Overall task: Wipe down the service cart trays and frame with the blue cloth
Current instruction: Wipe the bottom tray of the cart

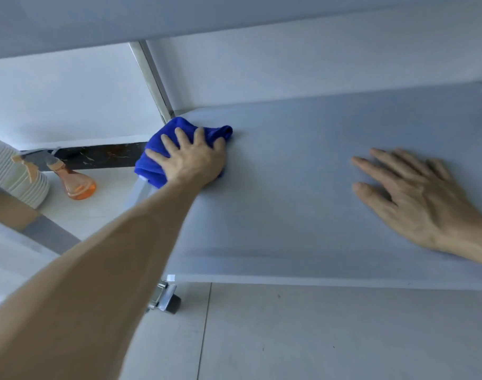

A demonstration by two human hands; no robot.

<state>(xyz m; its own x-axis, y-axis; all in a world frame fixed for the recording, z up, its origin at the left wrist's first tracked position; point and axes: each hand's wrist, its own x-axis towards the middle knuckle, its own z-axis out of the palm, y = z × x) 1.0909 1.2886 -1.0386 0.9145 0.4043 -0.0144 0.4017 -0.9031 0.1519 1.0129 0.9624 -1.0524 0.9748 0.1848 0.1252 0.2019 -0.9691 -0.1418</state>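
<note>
The grey lower tray (302, 204) of the service cart fills the middle of the head view, with an upper tray (179, 17) overhanging at the top. A crumpled blue cloth (154, 152) lies at the tray's far left corner, beside the metal frame post (152, 78). My left hand (190, 157) presses on the cloth with spread, nearly straight fingers. My right hand (418, 198) rests flat on the tray at the right, fingers straight, holding nothing.
An orange spray bottle (75, 182) lies on the white floor left of the cart, next to a stack of white ribbed cups or plates (12, 174). A caster wheel (165, 298) shows under the tray's near left corner. Pale floor tiles (316, 338) lie below.
</note>
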